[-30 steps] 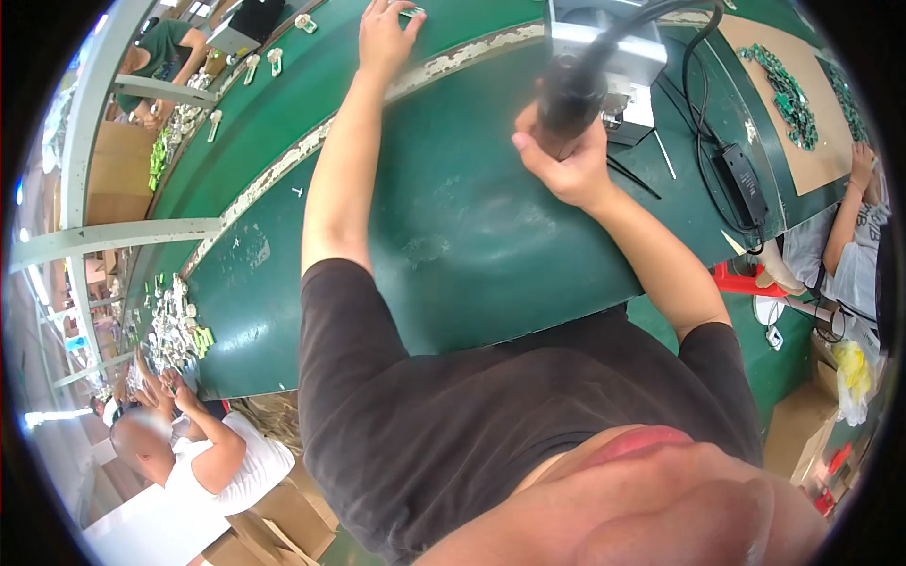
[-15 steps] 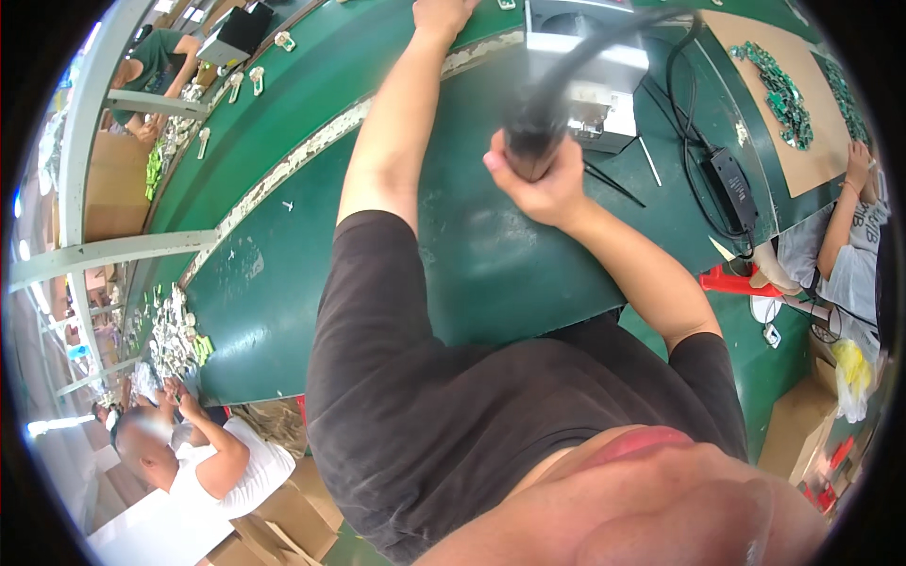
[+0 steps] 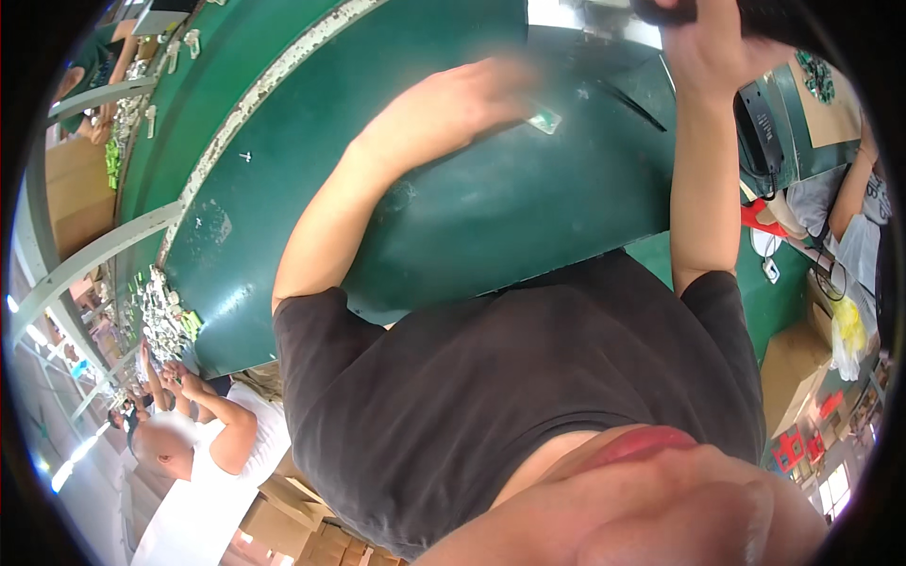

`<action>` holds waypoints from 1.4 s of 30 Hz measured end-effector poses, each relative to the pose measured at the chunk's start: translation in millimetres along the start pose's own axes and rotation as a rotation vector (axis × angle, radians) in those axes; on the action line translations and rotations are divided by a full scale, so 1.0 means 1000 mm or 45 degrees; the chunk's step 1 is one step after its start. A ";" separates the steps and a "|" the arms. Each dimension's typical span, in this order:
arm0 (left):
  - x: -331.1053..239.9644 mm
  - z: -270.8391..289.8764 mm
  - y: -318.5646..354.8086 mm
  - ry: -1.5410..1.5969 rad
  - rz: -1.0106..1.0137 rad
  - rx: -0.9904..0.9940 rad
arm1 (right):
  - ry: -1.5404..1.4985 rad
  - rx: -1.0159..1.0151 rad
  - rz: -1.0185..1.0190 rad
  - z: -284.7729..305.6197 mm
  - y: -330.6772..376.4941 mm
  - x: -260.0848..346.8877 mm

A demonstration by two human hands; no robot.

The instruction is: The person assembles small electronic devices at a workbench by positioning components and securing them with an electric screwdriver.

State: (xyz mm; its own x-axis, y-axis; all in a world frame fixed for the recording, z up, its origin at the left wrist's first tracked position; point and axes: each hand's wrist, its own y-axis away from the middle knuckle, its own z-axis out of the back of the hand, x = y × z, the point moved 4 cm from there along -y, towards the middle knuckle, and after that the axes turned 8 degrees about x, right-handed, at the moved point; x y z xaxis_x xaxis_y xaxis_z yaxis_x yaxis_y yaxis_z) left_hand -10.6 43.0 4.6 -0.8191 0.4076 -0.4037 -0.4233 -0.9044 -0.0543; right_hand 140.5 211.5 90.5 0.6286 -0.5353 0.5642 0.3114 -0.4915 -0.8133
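Note:
My left hand (image 3: 462, 102) reaches over the green bench, its fingers smeared by motion. At the fingertips is a small white-and-green piece (image 3: 545, 120), apparently pinched there; its details are blurred. My right hand (image 3: 708, 52) is raised at the upper right, closed around a black corded hand tool (image 3: 755, 21), partly cut off by the upper edge. Between the hands, at the top, shows part of a bright metal-and-white device (image 3: 599, 21). Thin black tweezers-like sticks (image 3: 637, 106) lie on the bench below it.
A black power adapter (image 3: 760, 127) with its cable lies right of my right forearm. Green circuit boards (image 3: 816, 77) rest on cardboard (image 3: 840, 118) farther right. A metal-edged conveyor (image 3: 245, 104) runs along the left, with white parts (image 3: 165, 316) heaped near it. Co-workers sit on both sides.
My left hand has come back from the conveyor toward the bench's middle, with the small piece at its fingers. My right hand has moved up and right with the tool. The view has shifted.

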 end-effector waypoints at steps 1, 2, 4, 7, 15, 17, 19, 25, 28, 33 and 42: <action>-0.007 -0.005 -0.003 -0.102 -0.088 -0.115 | 0.030 0.029 0.020 -0.004 -0.001 -0.001; -0.011 -0.009 -0.005 -0.226 -0.145 -0.200 | 0.074 0.050 -0.010 -0.008 -0.003 -0.004; -0.007 -0.011 -0.005 -0.301 -0.075 -0.385 | 0.110 0.114 -0.120 -0.016 -0.002 -0.007; 0.004 -0.014 -0.002 -0.178 -0.005 -0.427 | 0.066 0.204 -0.260 -0.026 0.005 -0.006; -0.002 -0.015 0.010 -0.098 -0.151 -0.475 | -0.234 0.142 -0.474 -0.058 0.058 -0.012; 0.000 -0.017 0.008 0.055 -0.052 -0.379 | -0.229 0.174 -0.468 -0.063 0.064 -0.013; -0.007 -0.012 0.011 -0.106 -0.183 -0.521 | -0.256 0.158 -0.487 -0.067 0.069 -0.016; 0.001 -0.018 0.013 0.068 -0.066 -0.379 | -0.229 0.196 -0.506 -0.070 0.076 -0.026; 0.002 -0.022 0.014 -0.012 -0.143 -0.456 | -0.219 0.302 -0.455 -0.073 0.076 -0.028; 0.006 -0.027 0.009 0.084 -0.174 -0.519 | -0.186 0.358 -0.500 -0.075 0.072 -0.029; 0.005 -0.019 0.013 0.285 -0.113 -0.429 | -0.113 0.459 -0.478 -0.077 0.075 -0.034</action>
State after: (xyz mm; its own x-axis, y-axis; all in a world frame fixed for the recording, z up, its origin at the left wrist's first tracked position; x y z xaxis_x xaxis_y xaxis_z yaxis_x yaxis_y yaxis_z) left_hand -13.0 30.8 -16.0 -0.6650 0.4818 -0.5707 -0.3073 -0.8730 -0.3788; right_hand 87.8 140.3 21.7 0.4796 -0.2996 0.8248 0.7423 -0.3627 -0.5634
